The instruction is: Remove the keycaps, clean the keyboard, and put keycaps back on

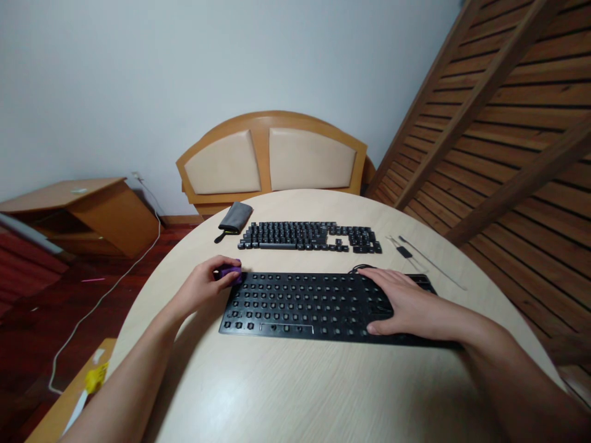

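A black keyboard base (295, 306), stripped of its keycaps, lies flat on the round table. At its upper left corner, my left hand (209, 282) pinches a small purple cloth (229, 271) between thumb and fingers. The cloth touches or nearly touches the edge; I cannot tell which. My right hand (401, 303) rests spread over the right part of the base, hiding some of its key positions. Beyond the base, the loose black keycaps (290, 234) are laid out in rows like a keyboard.
A grey pouch (236, 216) lies at the table's back left. To the right of the keycaps sits a wire keycap puller (404, 251) beside a thin metal rod (431, 261). The pale round table (258, 391) has a padded headboard (272, 160) behind it. A slatted wooden screen (508, 123) leans at right.
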{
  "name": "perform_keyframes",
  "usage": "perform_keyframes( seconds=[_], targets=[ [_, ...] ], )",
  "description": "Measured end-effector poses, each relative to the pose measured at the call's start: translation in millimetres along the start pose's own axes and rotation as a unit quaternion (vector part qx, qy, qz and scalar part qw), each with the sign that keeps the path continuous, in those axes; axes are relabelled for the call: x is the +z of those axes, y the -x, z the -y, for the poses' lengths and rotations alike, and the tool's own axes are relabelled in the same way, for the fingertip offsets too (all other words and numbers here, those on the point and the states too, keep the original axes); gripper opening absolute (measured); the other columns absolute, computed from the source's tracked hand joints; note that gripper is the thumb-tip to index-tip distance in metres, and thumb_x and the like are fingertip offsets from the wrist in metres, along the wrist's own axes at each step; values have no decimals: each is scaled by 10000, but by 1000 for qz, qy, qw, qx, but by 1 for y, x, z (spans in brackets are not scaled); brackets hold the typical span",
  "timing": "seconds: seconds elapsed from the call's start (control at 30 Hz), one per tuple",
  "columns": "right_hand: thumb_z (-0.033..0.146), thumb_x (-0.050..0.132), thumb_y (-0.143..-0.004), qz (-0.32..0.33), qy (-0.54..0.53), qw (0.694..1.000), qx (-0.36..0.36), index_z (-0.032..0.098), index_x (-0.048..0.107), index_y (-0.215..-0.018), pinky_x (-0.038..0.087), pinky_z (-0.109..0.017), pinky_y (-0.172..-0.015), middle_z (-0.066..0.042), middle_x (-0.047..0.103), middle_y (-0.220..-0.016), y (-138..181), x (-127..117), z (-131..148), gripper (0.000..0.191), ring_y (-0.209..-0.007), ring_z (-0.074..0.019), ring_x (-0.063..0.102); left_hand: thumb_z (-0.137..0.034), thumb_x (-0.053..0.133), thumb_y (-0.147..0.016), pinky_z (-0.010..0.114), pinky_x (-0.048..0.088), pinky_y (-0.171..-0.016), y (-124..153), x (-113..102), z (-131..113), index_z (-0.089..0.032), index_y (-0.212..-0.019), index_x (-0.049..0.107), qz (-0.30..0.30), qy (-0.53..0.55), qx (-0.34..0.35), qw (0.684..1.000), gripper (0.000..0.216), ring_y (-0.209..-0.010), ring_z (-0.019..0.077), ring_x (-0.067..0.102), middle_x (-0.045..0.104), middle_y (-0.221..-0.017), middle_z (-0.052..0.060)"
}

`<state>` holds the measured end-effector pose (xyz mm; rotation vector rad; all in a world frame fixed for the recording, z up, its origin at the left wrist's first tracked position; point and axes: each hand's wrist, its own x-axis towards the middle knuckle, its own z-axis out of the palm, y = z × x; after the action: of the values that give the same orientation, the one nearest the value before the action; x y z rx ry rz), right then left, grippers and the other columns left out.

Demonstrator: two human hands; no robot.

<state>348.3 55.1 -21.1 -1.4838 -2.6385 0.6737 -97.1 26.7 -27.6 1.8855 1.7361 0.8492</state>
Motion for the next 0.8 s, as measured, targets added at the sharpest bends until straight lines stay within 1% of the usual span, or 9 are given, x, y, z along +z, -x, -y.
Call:
perform_keyframes(
  seconds=[0.07,0.2,0.3,0.37,0.4,0.5,0.57,0.67,0.8],
  targets=[
    [616,775,-627,-4,-3,1000,-2,198,385,-1534,305,-606,-1181,-172,442,-1558,0,0,0,1072,-1431,-454,369,-506,656,-819,459,559,-930,0,-1,3,-211,-1008,725,7,-34,10,999,358,-1002,293,708,760,-1080,105],
    [617,775,-628,-7,-1,1000,0,211,387,-1533,310,-618,-1176,-173,444,-1556,0,-1,1,1065,-1426,-460,378,-439,620,-828,469,537,-950,-2,-5,7,-224,-984,734,-46,-104,25,993,290,-1001,296,698,757,-1069,101],
    [625,770,-634,1,4,1000,5,196,379,-1536,300,-606,-1189,-174,428,-1568,0,-2,4,1072,-1438,-452,363,-462,586,-835,443,545,-936,-2,-5,4,-208,-988,730,-77,-92,3,993,330,-994,291,701,764,-1068,104],
    [628,763,-639,5,8,1000,10,185,374,-1539,296,-595,-1196,-174,421,-1572,1,-3,4,1076,-1445,-447,355,-469,559,-839,427,554,-914,-2,-3,1,-192,-990,727,-83,-75,-13,994,358,-975,286,705,767,-1061,106],
    [629,761,-641,5,9,1000,10,184,373,-1540,298,-593,-1196,-174,420,-1573,0,-3,4,1075,-1446,-446,354,-472,550,-838,421,559,-897,-1,-2,-1,-187,-985,726,-73,-68,-19,995,366,-957,285,708,770,-1046,104],
    [638,761,-640,1,14,1000,5,190,372,-1543,307,-603,-1187,-173,425,-1570,0,-2,3,1080,-1440,-449,362,-506,556,-827,409,571,-844,0,2,-5,-191,-946,722,-9,-55,-21,998,376,-891,285,716,779,-970,89],
    [641,764,-639,1,14,1000,6,182,371,-1544,307,-609,-1184,-182,425,-1570,0,-1,1,1088,-1437,-451,365,-525,570,-817,403,572,-824,2,3,-6,-198,-939,717,22,-57,-17,998,379,-868,287,715,779,-953,85],
    [643,757,-647,-2,5,1000,-1,190,372,-1546,301,-626,-1180,-186,429,-1568,0,0,1,1078,-1436,-460,368,-506,573,-820,396,570,-801,5,1,-7,-207,-979,712,41,-71,-15,996,366,-862,286,713,773,-971,84],
    [643,762,-642,-4,5,1000,-1,209,371,-1549,311,-626,-1177,-174,435,-1567,1,-1,2,1080,-1437,-462,368,-423,591,-805,394,560,-826,7,-3,-4,-220,-1028,698,62,-102,1,993,320,-900,285,709,760,-1005,76]
  ],
)
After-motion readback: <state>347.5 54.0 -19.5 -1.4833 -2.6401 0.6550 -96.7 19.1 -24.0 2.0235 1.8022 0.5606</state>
